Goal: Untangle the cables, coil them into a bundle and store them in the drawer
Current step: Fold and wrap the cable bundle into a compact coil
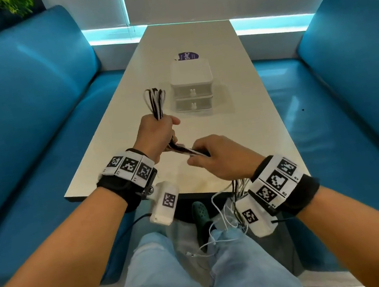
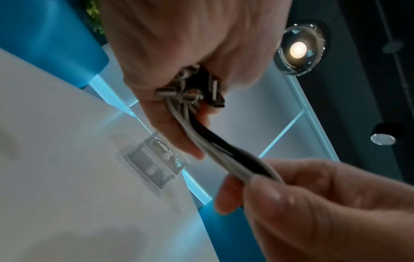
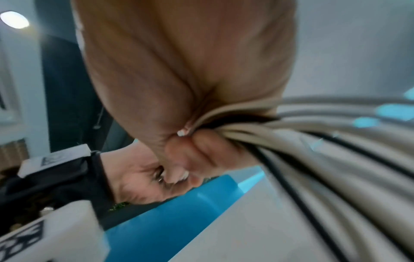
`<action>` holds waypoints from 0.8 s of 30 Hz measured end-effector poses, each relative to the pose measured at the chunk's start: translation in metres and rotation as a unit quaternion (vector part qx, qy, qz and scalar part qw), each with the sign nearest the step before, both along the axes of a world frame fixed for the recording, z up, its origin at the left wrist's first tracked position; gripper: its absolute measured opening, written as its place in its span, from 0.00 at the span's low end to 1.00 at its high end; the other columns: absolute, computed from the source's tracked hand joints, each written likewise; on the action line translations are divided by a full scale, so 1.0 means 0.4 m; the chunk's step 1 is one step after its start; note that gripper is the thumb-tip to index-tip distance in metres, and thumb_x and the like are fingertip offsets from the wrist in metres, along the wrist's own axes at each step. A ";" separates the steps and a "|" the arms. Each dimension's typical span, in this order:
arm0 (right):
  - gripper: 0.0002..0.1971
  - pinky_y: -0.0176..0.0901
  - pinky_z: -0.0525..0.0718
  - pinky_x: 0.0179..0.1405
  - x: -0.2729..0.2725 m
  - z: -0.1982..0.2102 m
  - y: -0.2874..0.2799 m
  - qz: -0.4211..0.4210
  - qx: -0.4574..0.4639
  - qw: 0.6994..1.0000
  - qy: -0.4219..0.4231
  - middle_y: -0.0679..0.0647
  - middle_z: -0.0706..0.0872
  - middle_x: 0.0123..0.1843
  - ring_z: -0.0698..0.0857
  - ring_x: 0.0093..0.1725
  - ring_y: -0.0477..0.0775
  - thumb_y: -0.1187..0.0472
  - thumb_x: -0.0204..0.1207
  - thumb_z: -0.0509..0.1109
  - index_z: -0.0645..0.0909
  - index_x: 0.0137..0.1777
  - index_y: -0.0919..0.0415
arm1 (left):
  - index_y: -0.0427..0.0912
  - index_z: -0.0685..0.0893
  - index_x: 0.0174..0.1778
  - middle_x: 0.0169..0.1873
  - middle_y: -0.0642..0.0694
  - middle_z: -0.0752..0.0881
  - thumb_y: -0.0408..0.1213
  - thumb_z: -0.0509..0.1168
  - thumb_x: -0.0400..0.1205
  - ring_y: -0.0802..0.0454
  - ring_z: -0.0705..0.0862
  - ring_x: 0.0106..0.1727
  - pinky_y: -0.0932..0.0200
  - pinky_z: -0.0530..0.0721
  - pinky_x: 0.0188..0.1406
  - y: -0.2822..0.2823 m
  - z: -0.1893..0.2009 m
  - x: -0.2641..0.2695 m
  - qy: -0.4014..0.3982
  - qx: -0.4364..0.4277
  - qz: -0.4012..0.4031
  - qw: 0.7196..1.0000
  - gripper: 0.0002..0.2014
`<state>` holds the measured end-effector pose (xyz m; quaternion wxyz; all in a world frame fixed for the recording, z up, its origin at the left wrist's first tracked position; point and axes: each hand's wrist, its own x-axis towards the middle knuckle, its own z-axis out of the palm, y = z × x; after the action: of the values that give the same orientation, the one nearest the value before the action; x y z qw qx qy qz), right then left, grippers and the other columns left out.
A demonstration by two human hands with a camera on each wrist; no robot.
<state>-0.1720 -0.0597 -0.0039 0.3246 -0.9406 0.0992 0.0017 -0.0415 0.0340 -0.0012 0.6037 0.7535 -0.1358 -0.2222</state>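
- Gripping one bundle of black and white cables (image 1: 156, 104), the left hand (image 1: 157, 133) is holding it in a closed fist above the desk (image 1: 241, 115), with looped ends sticking up out of the fist.
- Pinching the same bundle lower down, the right hand (image 1: 220, 157) is closing its fingers (image 2: 264, 193) round the strands just beside the left hand.
- Trailing past the right wrist, the loose ends are hanging off the near desk edge onto the person's lap.
- Standing behind the hands, one small white drawer unit (image 1: 191, 86) is showing two drawers, both closed, each with one little knob.
- Lying behind the unit, one purple sticker (image 1: 188, 56) is partly hidden by it.
- Blurring together, the separate cables are too many to count; several metal plugs (image 2: 190, 90) are showing at the left fist.
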 end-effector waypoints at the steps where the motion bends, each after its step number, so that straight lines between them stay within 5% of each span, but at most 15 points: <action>1: 0.11 0.39 0.66 0.28 0.002 0.009 -0.007 -0.001 -0.010 1.000 -0.016 0.46 0.77 0.31 0.74 0.29 0.44 0.50 0.81 0.67 0.79 0.41 0.56 | 0.36 0.84 0.46 0.24 0.44 0.76 0.29 0.53 0.81 0.50 0.76 0.25 0.54 0.83 0.31 0.002 0.000 0.002 -0.015 0.036 -0.023 0.999 0.13; 6: 0.11 0.41 0.72 0.31 0.019 0.031 -0.036 0.002 -0.016 0.999 -0.039 0.51 0.82 0.30 0.76 0.29 0.48 0.52 0.79 0.70 0.84 0.39 0.57 | 0.35 0.85 0.50 0.25 0.43 0.74 0.30 0.59 0.83 0.52 0.77 0.25 0.54 0.87 0.31 0.027 0.002 -0.003 0.040 0.077 -0.152 0.985 0.09; 10: 0.10 0.40 0.75 0.35 0.032 0.026 -0.044 -0.002 0.005 0.999 -0.037 0.51 0.84 0.32 0.78 0.32 0.47 0.52 0.77 0.72 0.86 0.40 0.57 | 0.36 0.86 0.51 0.23 0.46 0.71 0.53 0.61 0.83 0.54 0.75 0.27 0.59 0.86 0.31 0.050 -0.002 -0.012 0.072 0.081 -0.212 0.971 0.21; 14: 0.04 0.40 0.78 0.40 0.040 0.020 -0.046 -0.008 0.030 0.999 -0.042 0.47 0.87 0.36 0.84 0.39 0.46 0.55 0.72 0.76 0.86 0.40 0.52 | 0.36 0.84 0.49 0.29 0.44 0.72 0.71 0.62 0.63 0.55 0.75 0.31 0.63 0.84 0.31 0.061 -0.021 -0.029 0.083 0.084 -0.263 0.957 0.39; 16: 0.04 0.41 0.81 0.41 0.040 0.017 -0.045 -0.012 0.040 0.997 -0.059 0.47 0.88 0.35 0.86 0.39 0.46 0.58 0.71 0.77 0.85 0.38 0.54 | 0.33 0.83 0.53 0.29 0.47 0.76 0.67 0.68 0.63 0.59 0.77 0.28 0.64 0.82 0.31 0.064 -0.033 -0.032 0.078 0.088 -0.295 0.948 0.38; 19: 0.08 0.37 0.80 0.35 0.040 0.018 -0.045 -0.029 0.052 0.995 -0.085 0.48 0.87 0.32 0.84 0.34 0.45 0.62 0.66 0.80 0.83 0.38 0.59 | 0.38 0.83 0.47 0.33 0.48 0.80 0.39 0.79 0.69 0.57 0.78 0.32 0.62 0.81 0.32 0.068 -0.044 -0.036 0.087 0.086 -0.325 0.938 0.16; 21: 0.14 0.40 0.81 0.33 0.042 0.018 -0.045 -0.045 0.058 0.993 -0.095 0.50 0.86 0.32 0.85 0.33 0.49 0.60 0.61 0.84 0.80 0.37 0.59 | 0.39 0.84 0.45 0.37 0.47 0.83 0.27 0.77 0.69 0.55 0.80 0.36 0.62 0.80 0.32 0.066 -0.049 -0.037 0.086 0.090 -0.316 0.941 0.12; 24: 0.19 0.42 0.79 0.30 0.044 0.018 -0.045 -0.067 0.042 0.990 -0.114 0.47 0.82 0.30 0.80 0.29 0.48 0.56 0.55 0.87 0.76 0.34 0.56 | 0.38 0.84 0.44 0.39 0.46 0.83 0.21 0.73 0.71 0.53 0.80 0.38 0.63 0.80 0.30 0.061 -0.058 -0.041 0.092 0.079 -0.300 0.946 0.11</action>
<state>-0.1542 -0.0776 0.0033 0.3721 -0.9115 0.1244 -0.1236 -0.0578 0.0586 -0.0246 0.4578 0.6994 -0.2812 -0.4713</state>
